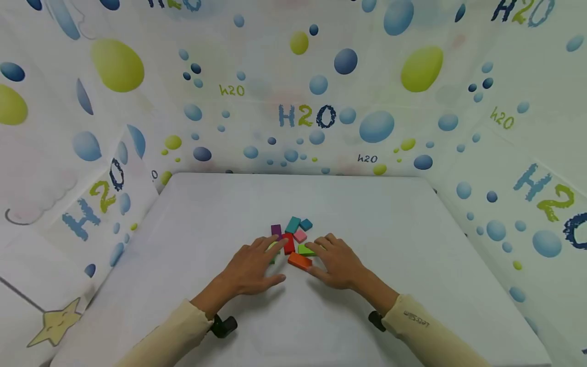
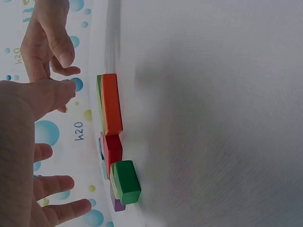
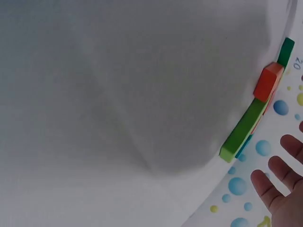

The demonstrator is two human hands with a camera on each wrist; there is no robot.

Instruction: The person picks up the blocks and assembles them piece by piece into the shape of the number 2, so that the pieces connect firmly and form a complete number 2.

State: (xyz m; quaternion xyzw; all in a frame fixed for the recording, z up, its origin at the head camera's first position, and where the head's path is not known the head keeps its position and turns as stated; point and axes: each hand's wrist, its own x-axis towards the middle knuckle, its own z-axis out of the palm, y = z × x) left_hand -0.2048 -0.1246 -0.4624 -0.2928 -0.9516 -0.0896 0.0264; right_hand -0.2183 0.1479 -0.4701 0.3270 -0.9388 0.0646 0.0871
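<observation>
A cluster of small coloured blocks lies on the table between my hands: orange [image 1: 300, 261], red [image 1: 289, 244], light green [image 1: 305, 250], pink [image 1: 300, 235], teal [image 1: 293, 225], blue [image 1: 305, 224] and purple [image 1: 276, 230]. My left hand [image 1: 252, 267] hovers at the cluster's left side, fingers spread, partly hiding the green blocks there. The dark green block [image 2: 128, 182] shows fully in the left wrist view. On the right, my right hand [image 1: 339, 262] is held over the light green and orange blocks with its fingers extended. Neither hand grips anything; the wrist views show them raised above the blocks.
The white table [image 1: 390, 219] spreads around the blocks on all sides. Behind it and at both sides hangs a white sheet [image 1: 257, 127] printed with bubbles and H2O lettering. A dark device [image 1: 223, 326] is strapped at my left wrist, another [image 1: 377, 321] at my right.
</observation>
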